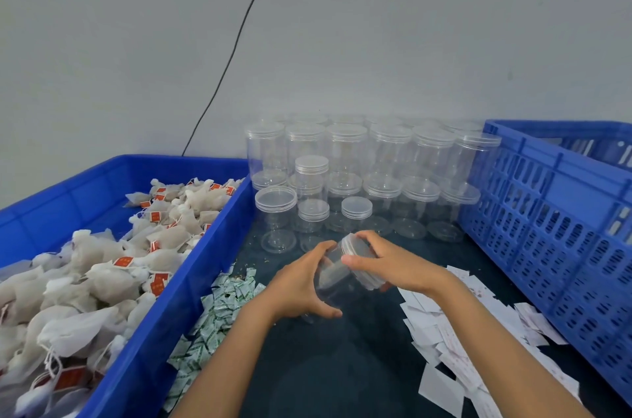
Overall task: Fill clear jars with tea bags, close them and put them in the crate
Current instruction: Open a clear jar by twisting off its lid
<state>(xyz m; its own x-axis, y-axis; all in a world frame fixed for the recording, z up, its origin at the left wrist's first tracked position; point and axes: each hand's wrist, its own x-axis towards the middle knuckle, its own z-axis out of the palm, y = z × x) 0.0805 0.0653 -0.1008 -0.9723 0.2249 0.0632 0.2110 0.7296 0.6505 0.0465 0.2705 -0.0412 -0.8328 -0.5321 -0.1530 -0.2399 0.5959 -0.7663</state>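
Blue plastic frames my view: a solid bin (143, 332) on the left heaped with white tea bags (102, 277) carrying red tags, and a slatted crate (554, 239) standing along the right edge. Between them lies a dark table top (342, 366), its far end crowded with stacked clear jars (369, 164) — lids on, two tiers high against the grey wall (376, 24), with a few smaller jars in front. A black cable (236, 51) runs down that wall behind the bin.

Just beside the bin, green-and-white sachets (219, 308) are scattered in a strip; loose white paper slips (444, 339) are strewn on the table near the crate.

At centre, I see one clear jar (337, 284) held tilted above the table, mouth end toward the right. My left hand (301, 284) wraps the jar's body, fingers curled over it and thumb beneath. My right hand (383, 263) grips the lid (359, 265) at the jar's upper end, fingers curled round its rim. The jar looks empty — no tea bags show through its wall.
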